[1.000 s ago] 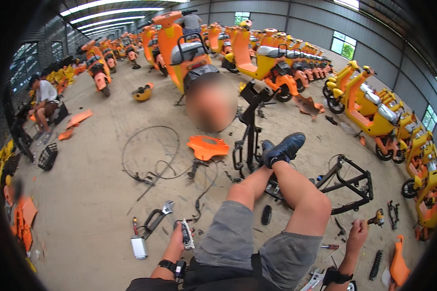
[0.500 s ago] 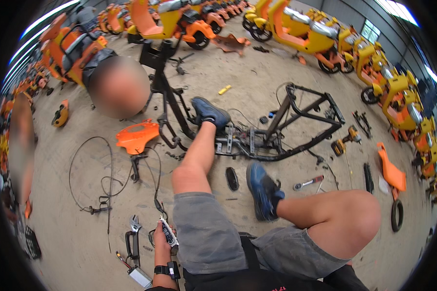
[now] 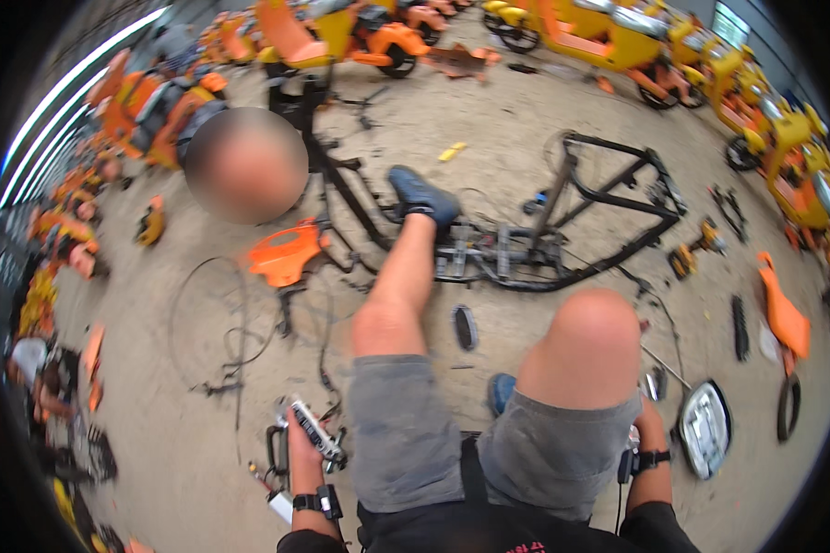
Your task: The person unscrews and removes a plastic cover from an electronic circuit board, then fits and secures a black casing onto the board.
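My left hand [image 3: 302,444], low on the left beside my left thigh, is closed around a narrow white part [image 3: 312,426] with dark markings, whose exact kind I cannot make out. Metallic and black pieces crowd its lower end. My right hand [image 3: 652,426] is beyond my right knee, which hides its fingers. Close to it are a small silver-and-dark piece [image 3: 656,382] and a silver mirror-like oval [image 3: 705,429] with a black rim. My left shoe [image 3: 421,197] rests against the bare black scooter frame [image 3: 618,198] in front of me.
An orange body panel [image 3: 288,253] and looped cables [image 3: 207,313] lie left of the frame. Rightward are a yellow-black power drill [image 3: 699,247] and a long orange panel [image 3: 784,309]. Another person's blurred head [image 3: 246,166] is beside the frame. Scooters [image 3: 599,37] line the back.
My right hand has come into view beyond the right knee, and the mirror-like oval now shows. My right knee has swung inward. The view has shifted; my left hand still holds the white part.
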The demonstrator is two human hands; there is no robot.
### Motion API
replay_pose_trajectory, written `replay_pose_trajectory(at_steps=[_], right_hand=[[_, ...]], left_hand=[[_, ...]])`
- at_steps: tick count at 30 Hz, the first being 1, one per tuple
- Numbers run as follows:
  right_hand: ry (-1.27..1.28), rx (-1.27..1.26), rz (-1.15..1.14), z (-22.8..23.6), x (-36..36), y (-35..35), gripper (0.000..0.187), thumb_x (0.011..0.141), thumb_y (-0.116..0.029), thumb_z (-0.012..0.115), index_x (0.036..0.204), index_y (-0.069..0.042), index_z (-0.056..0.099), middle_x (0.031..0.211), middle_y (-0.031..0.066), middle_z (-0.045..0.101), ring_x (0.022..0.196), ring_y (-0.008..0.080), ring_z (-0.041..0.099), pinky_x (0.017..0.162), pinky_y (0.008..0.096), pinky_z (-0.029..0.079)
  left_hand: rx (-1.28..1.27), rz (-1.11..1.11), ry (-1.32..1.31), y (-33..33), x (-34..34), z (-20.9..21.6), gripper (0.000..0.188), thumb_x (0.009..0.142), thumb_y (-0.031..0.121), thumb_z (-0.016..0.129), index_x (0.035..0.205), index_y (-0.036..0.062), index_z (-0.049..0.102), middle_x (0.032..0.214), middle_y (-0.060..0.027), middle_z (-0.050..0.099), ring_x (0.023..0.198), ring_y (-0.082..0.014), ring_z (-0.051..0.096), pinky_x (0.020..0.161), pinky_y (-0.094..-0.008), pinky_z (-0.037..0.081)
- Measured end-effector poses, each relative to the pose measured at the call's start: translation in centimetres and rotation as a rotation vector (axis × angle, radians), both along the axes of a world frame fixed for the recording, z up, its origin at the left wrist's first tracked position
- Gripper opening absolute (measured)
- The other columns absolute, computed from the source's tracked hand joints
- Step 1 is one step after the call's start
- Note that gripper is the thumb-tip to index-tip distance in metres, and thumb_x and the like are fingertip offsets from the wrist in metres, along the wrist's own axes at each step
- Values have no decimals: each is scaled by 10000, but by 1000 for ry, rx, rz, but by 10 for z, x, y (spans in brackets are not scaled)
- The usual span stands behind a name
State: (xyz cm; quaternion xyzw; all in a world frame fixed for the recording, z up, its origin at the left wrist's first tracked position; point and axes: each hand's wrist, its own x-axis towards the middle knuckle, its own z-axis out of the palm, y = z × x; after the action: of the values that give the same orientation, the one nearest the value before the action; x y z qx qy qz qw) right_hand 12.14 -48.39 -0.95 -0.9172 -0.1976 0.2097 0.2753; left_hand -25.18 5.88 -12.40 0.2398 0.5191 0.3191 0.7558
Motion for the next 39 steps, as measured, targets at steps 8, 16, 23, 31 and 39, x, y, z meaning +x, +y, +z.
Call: replay_pose_trajectory(at_steps=[8,16,23,31,39], right_hand=[[-79,-79,-31,-4,38,-12,336,843,-289,653,901,42,638,730,220,629,693,346,622,653,423,481],[-188,56,-101,50,50,-18,371,875,-337,658,843,29,609,670,173,576,608,296,536,600,422,441],[-150,-79,-19,72,48,15,356,882,-331,654,887,24,628,709,185,600,644,298,567,623,413,459],[45,-94,63,60,70,30,317,875,-308,670,986,-11,679,727,142,644,643,243,583,637,377,477],[390,-217,39,2,160,88,271,871,-292,681,991,-50,709,744,91,665,683,190,607,666,351,497]], left_hand=[[202,-34,-218,-1,-4,70,599,1007,583,236,1178,101,548,1012,-170,688,768,-308,677,670,-431,563],[459,-6,-109,37,-18,77,394,1002,460,460,1166,115,556,964,-144,694,702,-281,684,611,-404,577],[269,-94,-305,54,-16,86,619,949,563,497,1319,70,552,1066,-67,711,927,-187,669,1037,-356,443],[479,-288,3,68,23,188,482,980,473,478,1220,59,536,951,-108,696,776,-199,673,800,-328,500],[538,-684,238,120,138,220,370,1001,375,482,1169,45,491,855,-154,681,643,-216,676,582,-302,541]])
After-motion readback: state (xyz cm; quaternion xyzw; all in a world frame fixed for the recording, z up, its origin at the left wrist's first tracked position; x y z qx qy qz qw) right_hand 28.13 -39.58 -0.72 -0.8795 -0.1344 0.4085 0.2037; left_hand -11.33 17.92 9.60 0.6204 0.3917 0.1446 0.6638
